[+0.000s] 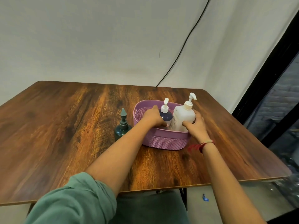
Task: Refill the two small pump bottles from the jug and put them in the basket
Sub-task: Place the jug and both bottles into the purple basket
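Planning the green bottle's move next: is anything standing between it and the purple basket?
Nothing on the table separates the green bottle from the basket; it stands beside the left wall. Only the left forearm crosses there, its left hand gripping the dark bottle inside.

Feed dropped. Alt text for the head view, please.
At a purple basket on a wooden table, the left hand grips a dark pump bottle and the right hand grips a larger white pump jug, both inside it. A green pump bottle stands on the table left of the basket.
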